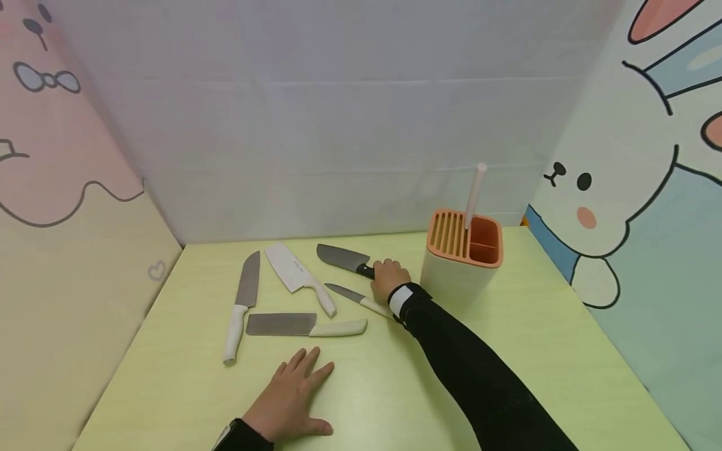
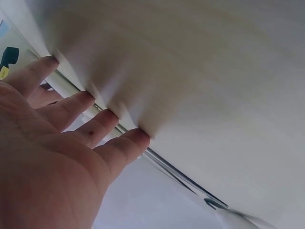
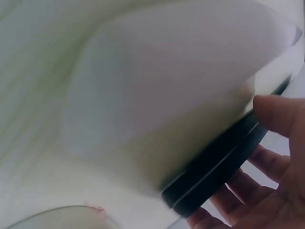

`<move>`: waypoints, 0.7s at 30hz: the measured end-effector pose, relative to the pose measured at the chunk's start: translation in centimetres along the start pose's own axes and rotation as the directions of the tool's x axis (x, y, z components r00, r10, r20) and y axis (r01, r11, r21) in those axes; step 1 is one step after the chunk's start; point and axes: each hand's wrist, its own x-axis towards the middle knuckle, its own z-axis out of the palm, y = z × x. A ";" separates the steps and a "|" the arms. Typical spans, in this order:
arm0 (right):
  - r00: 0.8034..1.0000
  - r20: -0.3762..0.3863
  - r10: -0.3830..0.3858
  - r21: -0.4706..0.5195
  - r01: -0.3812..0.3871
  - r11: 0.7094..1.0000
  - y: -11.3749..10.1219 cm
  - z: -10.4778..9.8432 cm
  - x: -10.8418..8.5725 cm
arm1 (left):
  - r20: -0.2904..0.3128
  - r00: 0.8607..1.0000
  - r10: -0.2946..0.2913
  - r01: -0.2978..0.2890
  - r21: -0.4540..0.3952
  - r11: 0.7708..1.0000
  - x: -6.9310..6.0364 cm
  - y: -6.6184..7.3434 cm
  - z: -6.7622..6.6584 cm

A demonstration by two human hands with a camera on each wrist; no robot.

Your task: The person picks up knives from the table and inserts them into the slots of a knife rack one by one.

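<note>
My right hand (image 1: 390, 280) grips the black handle (image 3: 214, 171) of a kitchen knife (image 1: 341, 257) whose blade points left at the back of the table. In the right wrist view, thumb and fingers lie on either side of that handle. Just below, a slim knife (image 1: 346, 292) with a cream handle runs partly under the right wrist. My left hand (image 1: 290, 398) is spread, its fingertips touching the tabletop in the left wrist view. Ahead of it lies a cleaver (image 1: 282, 324) with a pale handle. Farther left are a white cleaver (image 1: 290, 269) and a white-handled knife (image 1: 246, 285).
Behind the right forearm stands a white knife block (image 1: 451, 282) with an orange slotted top. A thin pale stick (image 1: 476, 194) rises from it. The yellow-green table (image 1: 564, 351) meets a pale back wall (image 1: 338, 125) and printed side panels.
</note>
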 end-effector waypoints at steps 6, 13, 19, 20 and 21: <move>0.999 0.046 -0.009 0.007 0.009 1.000 0.3 0.2 0.0 | 0.002 1.000 0.003 -0.003 0.004 1.000 0.0 0.0 0.1; 0.998 0.062 -0.011 0.047 0.008 0.999 0.7 0.1 -0.2 | -0.001 1.000 0.008 -0.008 0.004 1.000 0.1 0.0 0.1; 0.997 0.071 -0.021 0.039 0.019 0.999 0.4 -0.1 -1.0 | -0.002 1.000 0.004 -0.004 0.003 1.000 0.1 -0.1 0.3; 0.997 0.074 -0.023 0.041 0.020 0.999 0.4 -0.1 -1.1 | -0.001 1.000 0.003 -0.003 0.002 1.000 0.1 -0.1 0.3; 0.997 0.076 -0.026 0.041 0.023 0.999 0.4 -0.1 -1.2 | -0.001 1.000 0.001 -0.001 0.002 1.000 0.1 -0.1 0.3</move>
